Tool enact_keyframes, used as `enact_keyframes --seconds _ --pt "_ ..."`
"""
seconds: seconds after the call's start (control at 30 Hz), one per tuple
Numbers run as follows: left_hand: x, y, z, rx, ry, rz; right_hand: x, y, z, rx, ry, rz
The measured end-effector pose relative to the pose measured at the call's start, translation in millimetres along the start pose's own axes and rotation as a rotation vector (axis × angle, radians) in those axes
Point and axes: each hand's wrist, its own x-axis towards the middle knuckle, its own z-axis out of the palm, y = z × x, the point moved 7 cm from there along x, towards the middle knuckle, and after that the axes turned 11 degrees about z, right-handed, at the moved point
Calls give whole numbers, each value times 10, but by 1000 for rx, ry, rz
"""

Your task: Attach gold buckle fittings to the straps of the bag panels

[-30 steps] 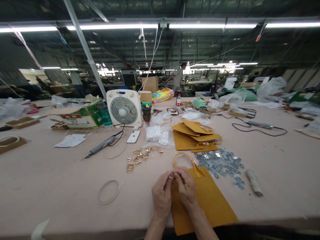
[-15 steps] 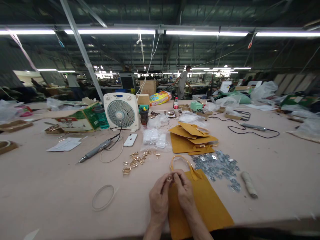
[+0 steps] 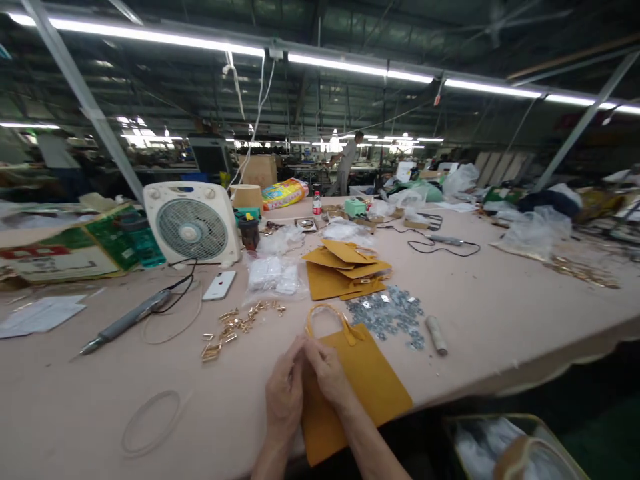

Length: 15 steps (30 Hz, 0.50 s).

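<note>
A flat mustard-yellow bag (image 3: 367, 373) lies at the table's front edge, its looped handle (image 3: 325, 309) pointing away from me. My left hand (image 3: 284, 393) and my right hand (image 3: 327, 373) meet at the handle's left end, fingers closed and fingertips pressed together. Whatever small part sits between the fingertips is hidden. Gold-coloured metal fittings (image 3: 240, 323) lie loose beyond my left hand. Past the bag's top right are many small grey metal plates (image 3: 393, 313). Several more mustard pieces with handles form a stack (image 3: 330, 277) behind the bag.
On the left lie a pen-shaped electric tool (image 3: 133, 317), a phone (image 3: 220, 285) and a clear ring (image 3: 153, 420); a box fan (image 3: 193, 223) stands behind. A grey roll (image 3: 437, 335) is at right. Below the table edge sits a bin (image 3: 515, 447). A person (image 3: 346, 163) is far off.
My view has turned right, so the table's contents sit further left and the bin shows. The hands stay together at the handle end; a shiny bit seen between the fingers is now covered.
</note>
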Motion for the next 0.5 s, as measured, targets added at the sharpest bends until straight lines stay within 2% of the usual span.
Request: enact_keyframes --seconds 0.13,0.23,0.37,0.43,0.5 --pt "-8 19 28 53 -21 60 -76 5 6 65 0 -13" --pt "-41 118 137 65 -111 148 -193 52 -117 -68 75 -34" --pt "-57 264 265 103 -223 225 -246 44 -499 -282 195 -92" --pt "-44 260 244 145 -183 181 -199 41 -752 -293 249 -85" --pt "-31 185 174 191 -82 76 -126 61 -991 -260 276 -50"
